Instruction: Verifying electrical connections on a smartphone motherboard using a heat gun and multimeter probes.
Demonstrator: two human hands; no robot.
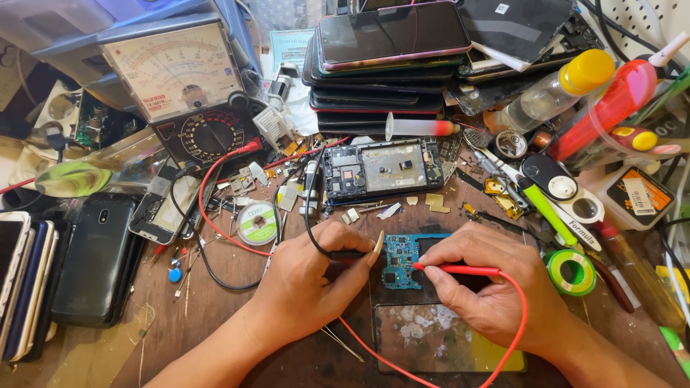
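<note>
We are holding the red probe point(460, 270) in the right hand point(489, 287), grip pinched narrow around its shaft, tip touching the blue circuit board point(401, 260) lying on the table point(215, 302) between both hands. The left hand point(316, 284) is closing its grip on the black probe point(345, 254), whose tip is hidden under the fingers; we cannot tell where it is landing. Both leads are running back to the analog multimeter point(188, 93) at the upper left. A cracked glass panel point(445, 338) is lying just below the board, under the right wrist.

Risks, as we are judging them: the board is resting loose, so pressure from either tip may be sliding it and letting a probe skid across neighbouring pads, bridging contacts. The red lead point(514, 338) is looping around the right wrist and could be dragging the tip off. The wrist is bearing near the cracked glass.
</note>
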